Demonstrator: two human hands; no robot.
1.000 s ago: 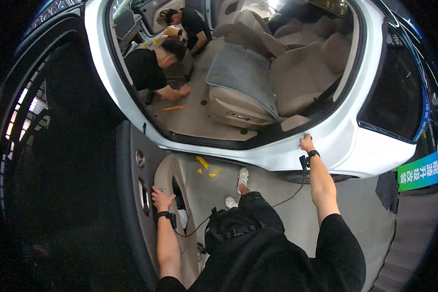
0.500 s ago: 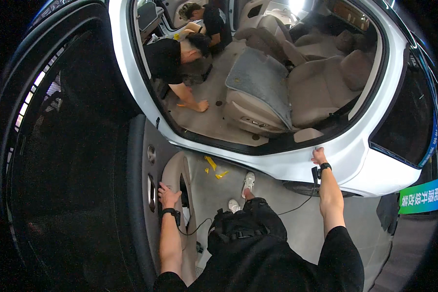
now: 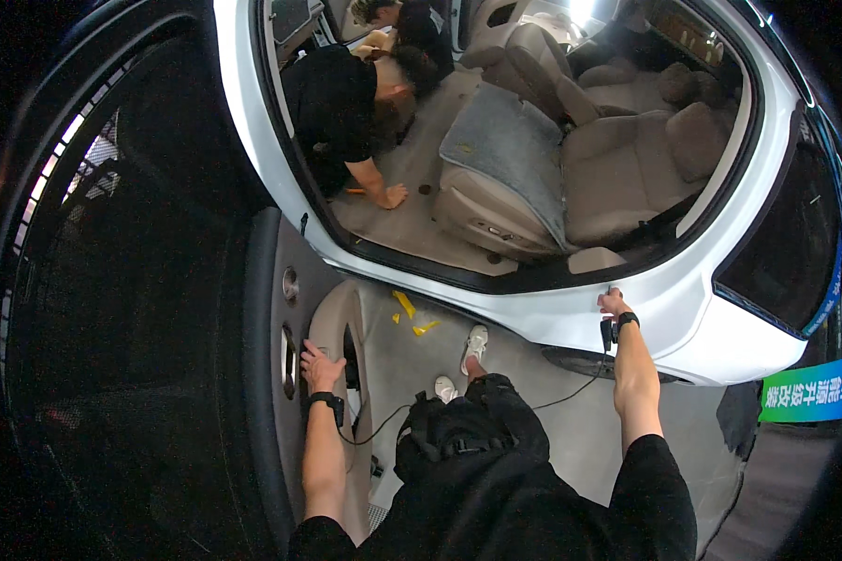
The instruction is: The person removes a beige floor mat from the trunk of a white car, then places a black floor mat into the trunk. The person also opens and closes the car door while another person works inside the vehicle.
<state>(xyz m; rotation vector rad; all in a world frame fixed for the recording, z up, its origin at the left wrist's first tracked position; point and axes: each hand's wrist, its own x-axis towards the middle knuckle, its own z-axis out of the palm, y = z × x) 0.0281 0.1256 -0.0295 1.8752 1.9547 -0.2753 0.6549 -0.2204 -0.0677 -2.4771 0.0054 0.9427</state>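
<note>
I stand beside a white car with its rear door open. My left hand (image 3: 320,366) rests on the beige inner panel (image 3: 332,323) of the open door, fingers curled over its armrest edge. My right hand (image 3: 613,304) grips the white door sill (image 3: 533,313) of the car body. A black band sits on each wrist, and a thin cable (image 3: 571,397) hangs from the right one. Inside, a beige rear seat (image 3: 496,201) carries a grey cover (image 3: 505,140).
Two people in black (image 3: 341,103) crouch on the car's beige floor (image 3: 412,220), one with a hand pressed on it. Yellow scraps (image 3: 407,309) lie on the grey ground by my white shoes (image 3: 474,344). A green sign (image 3: 807,391) stands at the right.
The view has shifted closer to the car and leftward. My hands stay on the door panel and the sill. The crouching person has leaned further into the car.
</note>
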